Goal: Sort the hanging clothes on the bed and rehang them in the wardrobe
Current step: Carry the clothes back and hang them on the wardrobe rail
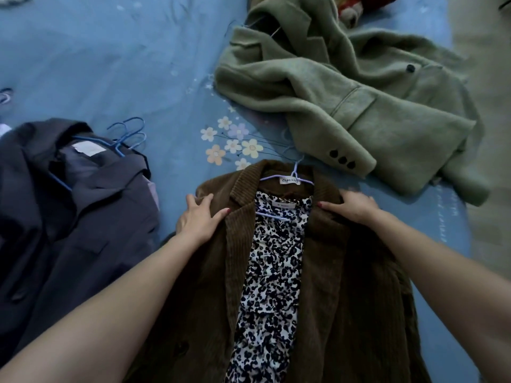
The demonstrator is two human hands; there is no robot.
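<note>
A brown corduroy jacket [354, 286] lies flat on the blue bed sheet [110, 64], on a pale lilac hanger [294, 176]. Inside it lies a leopard-print garment [272, 272] on a second hanger. My left hand [200, 217] rests on the jacket's left shoulder with fingers spread. My right hand [352, 204] presses on the right shoulder by the collar; its fingertips curve over the fabric edge. A dark navy coat [69, 217] on blue hangers [128, 135] lies at the left. A sage green wool coat [345, 92] lies crumpled at the upper right.
The bed's right edge runs down the right side, with pale floor [486, 134] beyond. A red patterned item [356, 9] peeks out behind the green coat. Flower print marks the sheet above the brown jacket's collar.
</note>
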